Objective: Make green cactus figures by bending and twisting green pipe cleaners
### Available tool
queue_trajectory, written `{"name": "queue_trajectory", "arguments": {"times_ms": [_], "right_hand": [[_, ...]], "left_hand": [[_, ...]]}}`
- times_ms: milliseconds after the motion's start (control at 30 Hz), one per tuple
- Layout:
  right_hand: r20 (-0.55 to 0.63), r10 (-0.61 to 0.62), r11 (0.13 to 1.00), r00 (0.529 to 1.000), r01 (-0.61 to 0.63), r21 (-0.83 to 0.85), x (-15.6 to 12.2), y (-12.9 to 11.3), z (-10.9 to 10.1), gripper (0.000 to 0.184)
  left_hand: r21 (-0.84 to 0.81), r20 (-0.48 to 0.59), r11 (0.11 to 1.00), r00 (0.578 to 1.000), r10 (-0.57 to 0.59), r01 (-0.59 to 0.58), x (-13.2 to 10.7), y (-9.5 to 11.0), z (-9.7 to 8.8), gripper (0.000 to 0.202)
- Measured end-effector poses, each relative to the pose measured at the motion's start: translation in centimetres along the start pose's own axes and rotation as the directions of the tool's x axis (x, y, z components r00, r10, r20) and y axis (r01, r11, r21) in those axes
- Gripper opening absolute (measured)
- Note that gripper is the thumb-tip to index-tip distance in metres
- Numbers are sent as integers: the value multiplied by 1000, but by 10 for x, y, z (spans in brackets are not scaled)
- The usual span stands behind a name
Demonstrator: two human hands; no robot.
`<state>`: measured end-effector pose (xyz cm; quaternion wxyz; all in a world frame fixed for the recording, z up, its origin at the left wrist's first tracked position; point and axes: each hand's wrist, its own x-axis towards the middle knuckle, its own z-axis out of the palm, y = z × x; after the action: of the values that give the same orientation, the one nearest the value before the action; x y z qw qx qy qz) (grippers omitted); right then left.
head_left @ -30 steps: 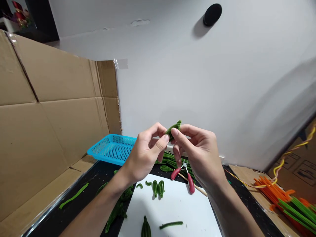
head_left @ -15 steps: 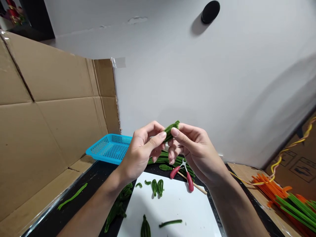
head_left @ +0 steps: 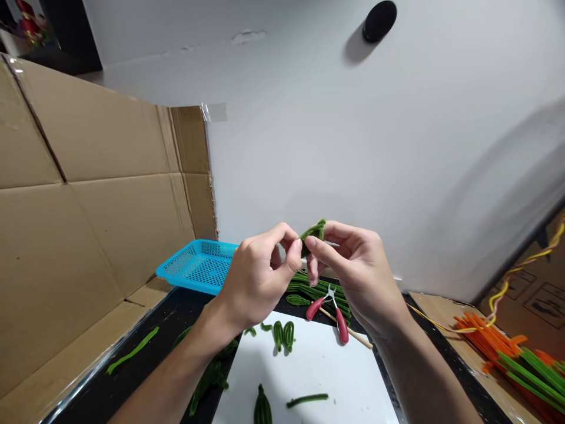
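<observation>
Between my two hands, above the white board (head_left: 335, 383), is a green pipe-cleaner leaf (head_left: 316, 231). My left hand (head_left: 265, 268) pinches its lower left end between thumb and forefinger. The thumb and fingers of my right hand (head_left: 353, 262) close on its right side. Below on the board lie a pair of small looped green pipe-cleaner leaves (head_left: 283, 335), a larger leaf (head_left: 262, 406) at the front edge and a short green stem piece (head_left: 308, 400). Red-handled pliers (head_left: 342, 325) rest across a thin wooden stick (head_left: 359, 338) behind them.
A blue perforated basket (head_left: 198, 268) stands at the back left. Green pipe cleaners (head_left: 315, 288) lie behind the board, more green leaves (head_left: 209, 386) to its left. Orange pipe cleaners (head_left: 481, 335) are bundled at right. A cardboard wall (head_left: 119, 224) closes the left side.
My left hand has turned and slid down to the leaf's lower end, its fingers curling in more. The leaf has shifted slightly right in my right hand.
</observation>
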<state>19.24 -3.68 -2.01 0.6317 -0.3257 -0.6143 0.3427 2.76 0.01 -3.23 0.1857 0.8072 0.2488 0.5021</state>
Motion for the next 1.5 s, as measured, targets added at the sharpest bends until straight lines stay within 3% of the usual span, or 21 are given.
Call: {"name": "queue_trajectory", "arguments": {"times_ms": [300, 467, 600, 867, 1000, 1300, 1500], "right_hand": [[121, 86, 989, 989, -100, 113, 1, -4, -8, 23], [58, 67, 981, 996, -76, 177, 1, -5, -5, 21], [-32, 59, 978, 998, -51, 202, 2, -4, -4, 23], [-35, 100, 988, 994, -95, 124, 2, -6, -7, 34], [-62, 103, 993, 993, -98, 68, 1, -2, -11, 29], [46, 204, 956, 978, -209, 208, 3, -2, -14, 38], [85, 172, 965, 982, -185, 185, 4, -2, -14, 33]], "left_hand": [[-255, 47, 965, 998, -47, 57, 2, 2, 0, 31], [-378, 29, 924, 999, -44, 52, 1, 2, 1, 21], [-488, 99, 866, 993, -69, 109, 1, 1, 0, 11], [-472, 199, 865, 977, -82, 168, 1, 1, 0, 8], [-456, 232, 868, 968, -94, 194, 0, -1, 0, 8], [-576, 267, 785, 960, -84, 228, 4, -5, 5, 25], [-609, 254, 760, 963, -88, 230, 4, -5, 7, 25]]}}
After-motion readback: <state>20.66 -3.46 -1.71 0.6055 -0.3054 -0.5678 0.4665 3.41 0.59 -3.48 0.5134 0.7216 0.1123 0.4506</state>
